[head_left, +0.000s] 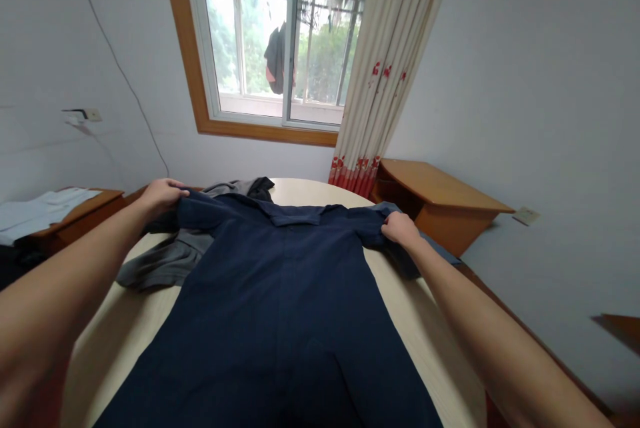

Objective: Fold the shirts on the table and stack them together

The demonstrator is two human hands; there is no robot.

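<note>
Head view: navy shirt [285, 281] lies spread between both hands [163, 195] [400, 228].

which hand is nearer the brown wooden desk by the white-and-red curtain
Right. The right hand is just left of the desk; the left hand is farther left, across the navy cloth shirt.

Before me the shirt [285, 281] spreads over the table [423, 321], its collar [297, 219] toward the window [289, 35]. My left hand [163, 195] is at one sleeve [203, 213], my right hand [401, 228] at the other. Other clothes [165, 261] lie on the table near both sleeves (partly under the left one). Right of the window hangs a curtain [385, 75]; right of that, a desk [440, 185].
</note>
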